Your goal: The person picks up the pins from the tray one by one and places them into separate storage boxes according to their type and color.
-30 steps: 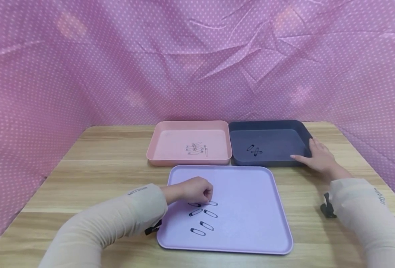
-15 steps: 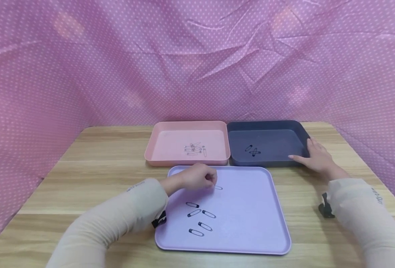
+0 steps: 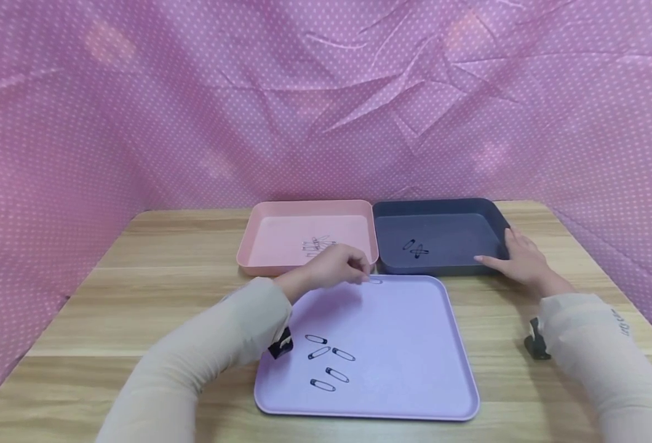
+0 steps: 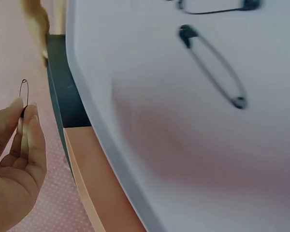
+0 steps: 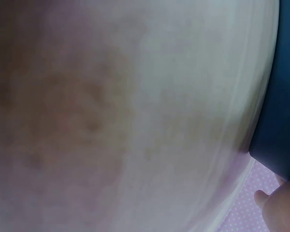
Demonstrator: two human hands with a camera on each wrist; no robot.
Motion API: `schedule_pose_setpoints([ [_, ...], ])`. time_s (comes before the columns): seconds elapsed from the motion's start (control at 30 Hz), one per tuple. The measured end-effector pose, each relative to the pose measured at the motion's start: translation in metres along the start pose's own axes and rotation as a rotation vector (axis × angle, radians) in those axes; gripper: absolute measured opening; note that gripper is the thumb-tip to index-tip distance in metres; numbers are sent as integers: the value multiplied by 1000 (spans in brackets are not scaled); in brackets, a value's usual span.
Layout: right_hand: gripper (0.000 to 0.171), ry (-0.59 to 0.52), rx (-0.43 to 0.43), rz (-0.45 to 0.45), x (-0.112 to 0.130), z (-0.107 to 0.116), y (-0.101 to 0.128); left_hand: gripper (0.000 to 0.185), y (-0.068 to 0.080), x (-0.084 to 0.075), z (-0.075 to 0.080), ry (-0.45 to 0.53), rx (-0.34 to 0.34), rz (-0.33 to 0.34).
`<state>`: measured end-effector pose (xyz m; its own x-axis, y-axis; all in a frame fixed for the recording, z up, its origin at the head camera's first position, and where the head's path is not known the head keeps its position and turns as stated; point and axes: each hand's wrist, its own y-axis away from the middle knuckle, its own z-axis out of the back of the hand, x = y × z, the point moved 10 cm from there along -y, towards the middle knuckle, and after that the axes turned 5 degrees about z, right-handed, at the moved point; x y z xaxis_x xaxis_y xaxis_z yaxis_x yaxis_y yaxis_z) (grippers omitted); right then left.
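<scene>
My left hand (image 3: 337,266) pinches a black-headed safety pin (image 4: 23,112) between thumb and fingertips. In the left wrist view the pin's wire loop points up, away from the fingers. In the head view this hand is over the far edge of the lilac tray (image 3: 403,344), just before the pink tray (image 3: 273,237). Several black-headed safety pins (image 3: 313,383) lie on the lilac tray's left part. My right hand (image 3: 522,258) rests against the front right corner of the dark blue tray (image 3: 453,231), thumb along the front rim and fingers at the right side.
Several thin safety pins (image 3: 315,246) lie in a cluster in the pink tray, partly hidden by my left hand. A few black safety pins (image 3: 419,251) lie in the dark tray. Behind the wooden table (image 3: 154,258) hangs a pink dotted cloth (image 3: 326,111).
My left hand has lifted a safety pin off the lilac tray and moved it away from me to the tray's far edge. The right hand stays at the dark tray.
</scene>
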<state>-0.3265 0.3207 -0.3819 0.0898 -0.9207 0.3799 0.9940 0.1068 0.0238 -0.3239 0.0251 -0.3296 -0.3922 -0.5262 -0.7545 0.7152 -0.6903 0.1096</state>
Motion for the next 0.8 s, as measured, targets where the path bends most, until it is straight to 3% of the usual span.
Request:
schedule_pose_setpoints([
  [0.2,100,-10,-10,-1,1,1,-1,7,-17,-2,4,32,-37,25],
  [0.43,100,4,-1,-6,1,1,-1,10,-36,2,2,112,-64,127],
  [0.67,99,10,5,-8,-1,-1,-1,11,-56,5,-2,134,-126,155],
  [0.8,100,14,-4,-8,-2,-1,-1,12,-67,9,-6,241,-159,179],
])
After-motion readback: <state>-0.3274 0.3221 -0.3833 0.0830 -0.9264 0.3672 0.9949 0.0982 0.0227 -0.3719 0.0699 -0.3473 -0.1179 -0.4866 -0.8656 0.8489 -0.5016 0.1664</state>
